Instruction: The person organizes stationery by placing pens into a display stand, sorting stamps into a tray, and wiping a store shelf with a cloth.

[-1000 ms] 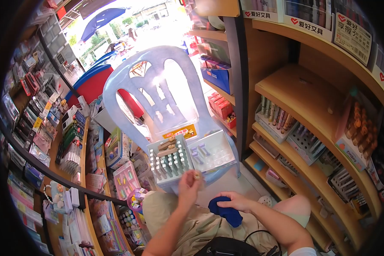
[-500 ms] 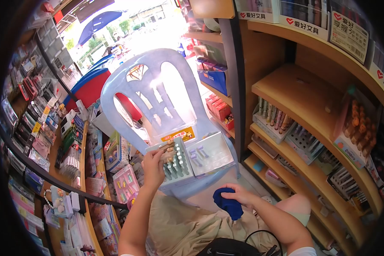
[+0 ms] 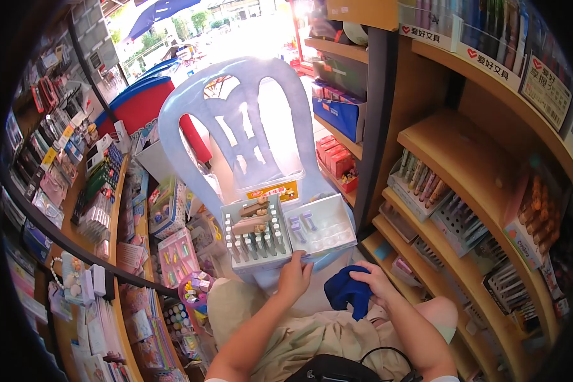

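In my right hand (image 3: 377, 284) is a bunched dark blue cloth (image 3: 347, 291), held above my lap. My left hand (image 3: 293, 280) is at the front edge of two adjoining shallow boxes, its thumb and index finger apart and the fingertips at the seam between them. The left box (image 3: 261, 262) holds several slim pen-like items with white ends, and brown items (image 3: 253, 224) lie across them. Inside the right box (image 3: 339, 223) are a few lavender-capped items (image 3: 299, 229) on a clear plastic insert. Both boxes rest on a pale blue plastic chair (image 3: 172, 137).
Curved wooden shelves (image 3: 449, 137) with pens and boxes stand close on the right. Racks of packaged goods (image 3: 57, 184) line the left. A pink tray (image 3: 177, 258) and a round basket (image 3: 194, 290) sit low beside the chair.
My left hand has left the brown items in the left box and moved right and nearer to me, to the boxes' front edge. The blue cloth stays in my right hand, its shape changed.
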Demonstrator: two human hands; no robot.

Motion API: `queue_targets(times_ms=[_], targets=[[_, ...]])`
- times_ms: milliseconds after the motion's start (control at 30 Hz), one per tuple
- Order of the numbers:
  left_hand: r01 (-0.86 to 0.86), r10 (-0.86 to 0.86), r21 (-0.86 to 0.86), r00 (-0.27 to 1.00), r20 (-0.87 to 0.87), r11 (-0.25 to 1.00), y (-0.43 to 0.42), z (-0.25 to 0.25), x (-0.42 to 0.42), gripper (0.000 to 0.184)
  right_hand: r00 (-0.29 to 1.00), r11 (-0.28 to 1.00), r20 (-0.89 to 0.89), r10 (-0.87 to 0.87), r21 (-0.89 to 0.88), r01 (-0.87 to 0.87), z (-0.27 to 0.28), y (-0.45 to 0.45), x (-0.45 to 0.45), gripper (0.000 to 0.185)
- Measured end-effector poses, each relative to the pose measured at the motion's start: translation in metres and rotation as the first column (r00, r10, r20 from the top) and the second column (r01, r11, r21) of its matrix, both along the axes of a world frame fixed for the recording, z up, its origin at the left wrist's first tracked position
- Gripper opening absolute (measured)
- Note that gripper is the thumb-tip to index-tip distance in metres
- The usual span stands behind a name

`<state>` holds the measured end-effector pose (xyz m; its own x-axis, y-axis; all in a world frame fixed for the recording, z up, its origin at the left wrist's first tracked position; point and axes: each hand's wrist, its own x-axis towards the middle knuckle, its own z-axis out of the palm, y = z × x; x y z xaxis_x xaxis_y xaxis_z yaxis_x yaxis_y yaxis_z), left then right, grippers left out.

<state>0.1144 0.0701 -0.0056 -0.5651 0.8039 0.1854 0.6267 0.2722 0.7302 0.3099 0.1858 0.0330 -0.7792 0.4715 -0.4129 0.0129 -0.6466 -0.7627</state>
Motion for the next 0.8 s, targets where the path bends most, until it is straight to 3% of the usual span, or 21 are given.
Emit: queue_targets(times_ms=[67,167,267,467,533,600,667,700,733,800], targets=[[0.006,-0.008,0.053,0.999,0.042,0.999,0.001,-0.013,-0.001,0.021,0.997,0.998,-0.040,-0.067,-0.004,0.067,0.007,0.000,0.006,0.019],[-0.018,-0.005,0.082,0.963,0.269,0.996,-0.005,-0.004,0.011,0.008,0.976,0.979,-0.087,-0.198,0.026,0.201,0.005,0.003,0.015,0.015],[-0.046,-0.017,0.185,0.945,0.327,0.982,-0.016,-0.023,0.020,0.005,0.940,0.938,-0.145,-0.309,0.116,0.327,0.015,0.005,0.017,0.011],[-0.069,0.016,0.179,0.960,0.281,0.981,-0.038,-0.019,0.046,0.006,0.896,0.858,-0.210,-0.390,0.270,0.437,0.036,0.007,-0.003,0.016],[-0.055,0.001,0.201,0.967,0.257,0.978,-0.040,-0.022,0.048,0.006,0.914,0.797,-0.196,-0.356,0.447,0.406,0.043,0.000,-0.023,0.021],[-0.038,-0.007,0.203,0.976,0.218,0.979,-0.043,-0.024,0.049,0.005,0.953,0.371,-0.056,-0.299,0.913,0.171,0.022,0.006,-0.046,0.032],[-0.018,-0.013,0.187,0.987,0.162,0.982,-0.044,-0.023,0.049,0.003,0.961,-0.040,0.130,-0.242,0.989,-0.144,0.010,0.004,-0.065,0.046],[-0.046,0.004,0.209,0.980,0.198,0.977,-0.044,-0.022,0.048,0.003,0.934,-0.041,0.276,-0.228,0.955,-0.293,0.013,-0.003,-0.072,0.055],[-0.078,0.022,0.230,0.971,0.237,0.970,-0.044,-0.021,0.049,0.005,0.918,-0.256,0.270,-0.292,0.902,-0.346,0.004,-0.008,-0.074,0.062],[-0.198,0.112,0.250,0.941,0.321,0.948,-0.045,-0.019,0.050,0.012,0.894,-0.170,0.345,-0.285,0.900,-0.402,0.011,-0.010,-0.074,0.064]])
